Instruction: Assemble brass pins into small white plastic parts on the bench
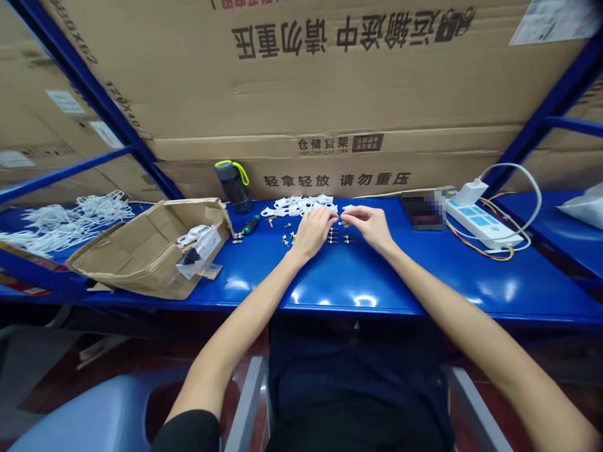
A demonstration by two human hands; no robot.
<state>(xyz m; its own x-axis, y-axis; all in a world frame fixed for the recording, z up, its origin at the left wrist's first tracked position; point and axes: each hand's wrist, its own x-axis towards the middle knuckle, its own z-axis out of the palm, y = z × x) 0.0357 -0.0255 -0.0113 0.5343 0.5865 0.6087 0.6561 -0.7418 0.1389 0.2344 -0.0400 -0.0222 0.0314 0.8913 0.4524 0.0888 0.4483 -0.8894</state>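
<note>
My left hand (313, 233) is over the middle of the blue tabletop, with its fingers bent and pinched together. Close beside it, my right hand (371, 225) has thumb and forefinger pressed together. Whatever sits between the fingertips of either hand is too small to tell. Just below the fingers lie short rows of small brass-coloured pins (349, 239). More loose brass-coloured pieces (285, 240) are scattered left of my left hand. Behind the hands is a pile of flat white parts with holes (295, 204), partly hidden by my left hand.
An open cardboard box (134, 258) holds bagged items at left. Near it are a dark bottle (234, 187) and a green-handled screwdriver (252, 224). White cords (74, 224) lie far left. A white power strip (482, 221) with cables sits right. Large cardboard (326, 86) stands behind.
</note>
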